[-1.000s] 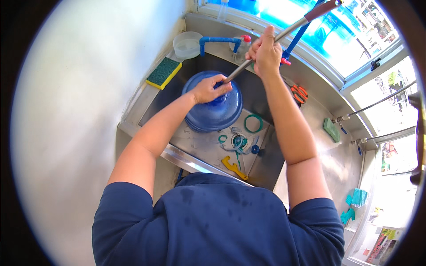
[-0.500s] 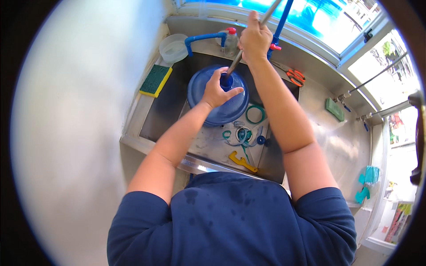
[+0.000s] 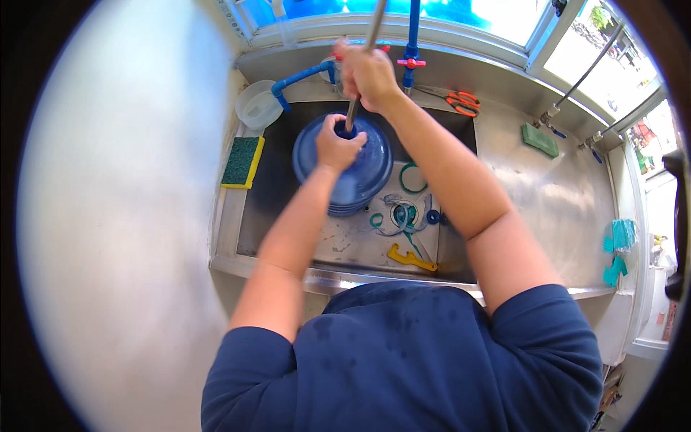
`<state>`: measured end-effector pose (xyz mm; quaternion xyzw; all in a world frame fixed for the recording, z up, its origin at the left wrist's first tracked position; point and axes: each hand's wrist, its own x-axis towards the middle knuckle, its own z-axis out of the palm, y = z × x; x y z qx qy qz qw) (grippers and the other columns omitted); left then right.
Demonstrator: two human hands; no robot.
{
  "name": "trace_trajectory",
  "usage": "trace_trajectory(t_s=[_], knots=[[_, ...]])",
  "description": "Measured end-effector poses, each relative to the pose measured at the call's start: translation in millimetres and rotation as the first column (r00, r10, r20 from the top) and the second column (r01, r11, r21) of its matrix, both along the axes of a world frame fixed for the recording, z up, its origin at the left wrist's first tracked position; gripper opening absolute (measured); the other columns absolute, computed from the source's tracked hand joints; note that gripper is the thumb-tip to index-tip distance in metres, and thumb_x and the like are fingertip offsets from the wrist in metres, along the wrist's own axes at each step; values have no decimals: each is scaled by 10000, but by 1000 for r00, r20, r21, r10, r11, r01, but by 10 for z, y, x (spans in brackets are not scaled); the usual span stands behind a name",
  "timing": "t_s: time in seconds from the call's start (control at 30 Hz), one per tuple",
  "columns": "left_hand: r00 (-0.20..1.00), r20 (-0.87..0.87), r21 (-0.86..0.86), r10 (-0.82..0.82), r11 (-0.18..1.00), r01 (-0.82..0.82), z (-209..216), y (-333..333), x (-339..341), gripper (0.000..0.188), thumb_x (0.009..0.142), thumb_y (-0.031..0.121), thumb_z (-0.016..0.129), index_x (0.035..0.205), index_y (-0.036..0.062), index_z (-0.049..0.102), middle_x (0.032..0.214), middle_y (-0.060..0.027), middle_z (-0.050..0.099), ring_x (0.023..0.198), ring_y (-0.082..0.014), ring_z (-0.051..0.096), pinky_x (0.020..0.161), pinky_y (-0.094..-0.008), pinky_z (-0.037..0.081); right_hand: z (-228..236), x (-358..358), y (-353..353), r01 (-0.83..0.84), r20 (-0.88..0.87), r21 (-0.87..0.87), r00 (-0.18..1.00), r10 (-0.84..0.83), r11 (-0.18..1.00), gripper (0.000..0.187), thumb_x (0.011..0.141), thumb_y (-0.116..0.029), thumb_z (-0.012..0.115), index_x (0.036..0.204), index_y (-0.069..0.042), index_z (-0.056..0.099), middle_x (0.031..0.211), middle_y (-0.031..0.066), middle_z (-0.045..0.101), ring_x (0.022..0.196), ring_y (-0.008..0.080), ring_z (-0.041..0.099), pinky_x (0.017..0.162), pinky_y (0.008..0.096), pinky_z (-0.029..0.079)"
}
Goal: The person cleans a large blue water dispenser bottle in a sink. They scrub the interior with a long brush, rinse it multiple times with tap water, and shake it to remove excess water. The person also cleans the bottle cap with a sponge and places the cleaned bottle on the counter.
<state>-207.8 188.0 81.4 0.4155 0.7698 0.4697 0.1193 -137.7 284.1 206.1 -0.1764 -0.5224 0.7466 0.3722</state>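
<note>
A large blue water jug [image 3: 368,173] stands in the steel sink [image 3: 327,250], its mouth facing up. My left hand [image 3: 335,149] is closed around the jug's neck, thumb on the right side. A thin grey rod [image 3: 377,27] goes down into the mouth, and its lower end is hidden inside the jug. Above the neck, my right hand [image 3: 370,78] grips the rod, its fingers slightly blurred. To the right of the jug, a green ring [image 3: 412,178] and tangled pale strips lie near the drain. A yellow tool with a hooked end [image 3: 412,258] rests in front of them.
A green and yellow sponge [image 3: 243,162] and a clear plastic bowl [image 3: 259,106] sit on the left rim. A blue pipe tap [image 3: 302,78] reaches over the sink's back. Orange-handled scissors [image 3: 462,103] and a green block [image 3: 540,140] lie on the counter at right.
My right hand and the rod have come down closer to the jug's mouth, and the rod stands more upright. My left fingers now wrap the neck more closely. The whole view has shifted.
</note>
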Motion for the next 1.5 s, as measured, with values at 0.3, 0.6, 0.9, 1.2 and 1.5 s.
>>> trace_trajectory(t_s=[0.3, 0.6, 0.9, 1.2, 1.5], knots=[[969, -5, 88, -248, 965, 248, -373, -171, -184, 853, 632, 365, 909, 1318, 67, 500, 1191, -135, 618, 1099, -256, 605, 972, -366, 465, -227, -46, -232, 66, 0, 558, 997, -79, 827, 308, 800, -301, 810, 828, -47, 638, 703, 1, 592, 609, 95, 525, 580, 247, 430], [1000, 23, 124, 2, 992, -5, -610, -210, -148, 575, 684, 220, 842, 1157, 77, 547, 1103, -174, 657, 1055, -347, 632, 893, -408, 497, -1091, 11, -520, 311, -77, 519, 945, -318, 796, 210, 847, -192, 767, 784, -46, 630, 672, -28, 566, 591, 51, 500, 523, 222, 393], [989, -91, 143, -114, 982, 126, -396, -587, 199, 594, 680, 341, 866, 1125, 101, 553, 1036, -131, 658, 978, -326, 637, 854, -402, 507, 563, 166, -593, 212, -20, 49, 977, -212, 976, 415, 914, -356, 692, 661, -96, 490, 501, 17, 486, 341, 114, 410, 317, 272, 305], [867, -427, 190, -258, 912, 364, -224, -623, 238, 305, 950, 381, 612, 1094, 113, 636, 1049, -107, 654, 1026, -351, 607, 871, -412, 496, 1882, 1439, -487, 225, -375, 370, 924, -77, 901, 314, 976, -275, 631, 1105, 0, 554, 816, 58, 521, 784, 176, 496, 837, 382, 426], [901, -202, 260, -384, 866, 427, -347, -583, 513, 307, 953, 358, 626, 1061, 73, 597, 1015, -126, 615, 955, -319, 597, 861, -384, 481, 888, 1209, -904, -112, 260, 521, 965, -33, 846, 449, 1034, -443, 444, 971, -25, 596, 828, 84, 690, 823, 153, 660, 749, 332, 515]])
